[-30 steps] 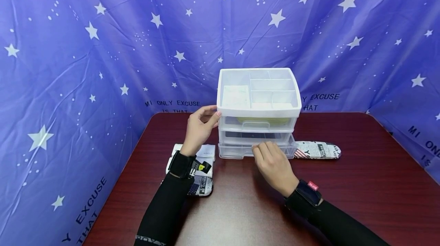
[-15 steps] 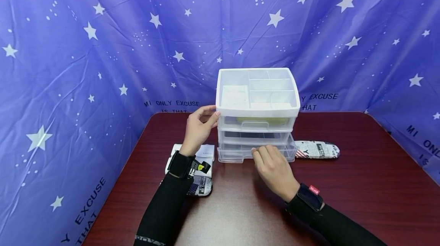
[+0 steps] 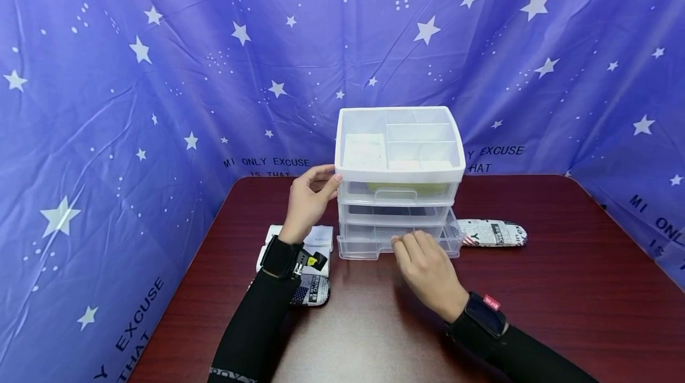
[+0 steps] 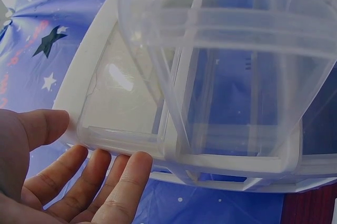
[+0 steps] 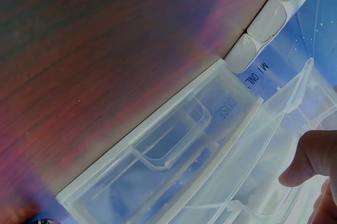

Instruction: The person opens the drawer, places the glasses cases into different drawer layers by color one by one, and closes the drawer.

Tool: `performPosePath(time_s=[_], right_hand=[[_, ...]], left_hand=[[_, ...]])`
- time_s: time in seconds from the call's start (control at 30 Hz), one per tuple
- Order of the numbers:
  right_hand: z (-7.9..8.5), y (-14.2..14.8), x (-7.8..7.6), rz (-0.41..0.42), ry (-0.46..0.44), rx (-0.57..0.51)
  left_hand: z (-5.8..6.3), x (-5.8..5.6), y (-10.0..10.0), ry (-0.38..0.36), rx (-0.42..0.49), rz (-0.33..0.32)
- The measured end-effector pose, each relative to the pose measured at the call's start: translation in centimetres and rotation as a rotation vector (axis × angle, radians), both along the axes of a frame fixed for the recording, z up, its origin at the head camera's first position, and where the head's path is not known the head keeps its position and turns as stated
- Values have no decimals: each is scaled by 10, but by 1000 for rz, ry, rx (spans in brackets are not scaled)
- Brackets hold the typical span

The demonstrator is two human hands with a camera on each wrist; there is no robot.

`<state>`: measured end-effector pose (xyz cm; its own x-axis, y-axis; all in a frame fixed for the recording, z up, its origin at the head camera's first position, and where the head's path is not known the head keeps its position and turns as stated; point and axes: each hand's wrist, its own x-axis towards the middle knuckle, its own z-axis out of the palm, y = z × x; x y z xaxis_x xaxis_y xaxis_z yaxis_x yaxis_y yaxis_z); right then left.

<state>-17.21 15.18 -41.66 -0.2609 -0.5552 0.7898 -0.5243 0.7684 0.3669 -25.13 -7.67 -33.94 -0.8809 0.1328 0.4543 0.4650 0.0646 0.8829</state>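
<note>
A white-framed, clear plastic drawer unit (image 3: 400,176) stands on the table with its bottom drawer (image 3: 357,248) pulled partly out. My right hand (image 3: 428,276) has its fingers curled over the front edge of that drawer; in the right wrist view its thumb (image 5: 308,158) shows beside clear plastic walls. At the unit's upper left side my left hand (image 3: 307,204) rests with thumb and fingertips against the frame just under the top rim. The left wrist view shows its fingers (image 4: 126,190) fairly straight along the white frame. Upper drawers are pushed in, with something yellow-green in the top one.
White boxes (image 3: 323,255) and a newsprint-patterned case (image 3: 316,291) lie left of the unit, partly behind the left wrist. Another newsprint-patterned case (image 3: 495,233) lies at its right. A starry blue curtain (image 3: 267,44) hangs behind the dark red table (image 3: 556,288).
The bottom drawer has slid farther out toward me, with the right hand moving back with it. My left hand keeps its place on the unit's side.
</note>
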Motion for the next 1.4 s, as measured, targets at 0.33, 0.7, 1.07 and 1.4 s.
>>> performPosePath(time_s=[0.33,0.7,1.07,1.4], right_hand=[[1,0,6,11,-8,6],[3,-2,13,19,-5,2],[2,-3,14,21,24,-11],[1,-6,18,43,29,-20]], left_hand=[[1,0,0,0,2,-4],[-1,-2,0,7,10,-8],[-2,-2,0,-3,19,-3],[-1,-1,1,1,17,-4]])
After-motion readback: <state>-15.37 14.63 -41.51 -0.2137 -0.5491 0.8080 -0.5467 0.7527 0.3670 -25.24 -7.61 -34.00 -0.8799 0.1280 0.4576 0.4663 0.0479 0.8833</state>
